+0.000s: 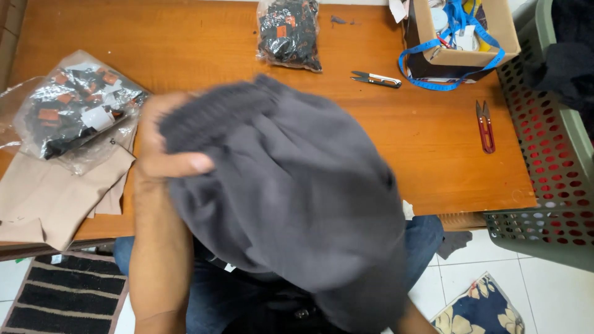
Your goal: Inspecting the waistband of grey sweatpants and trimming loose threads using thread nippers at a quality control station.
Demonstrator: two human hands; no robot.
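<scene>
Grey knit garment (297,192), ribbed at one edge, fills the middle of the view, held up over the person's lap & the near edge of the wooden table (204,55). Left hand (162,145) grips it at about 9 o'clock of the bundle, thumb pressed across the ribbed cuff, fingers tucked behind the cloth. Right hand hidden under the fabric; only a bit of forearm shows at approx 5 o'clock, so can't tell its grip.

On the table, 12 o'clock from the garment: clear bag of black & orange pieces (289,32). At 10 o'clock, a second, bigger clear bag of the same sort (77,108), lying on beige cloth pieces (52,198) that overhang the table edge. At 1 o'clock, silver thread snips (375,78); just beyond, cardboard box (489,37) w/ blue measuring tape (433,83) looped round it. At 2–3 o'clock, red thread snips (486,127), near a grey perforated laundry basket (544,154) beside the table.
</scene>
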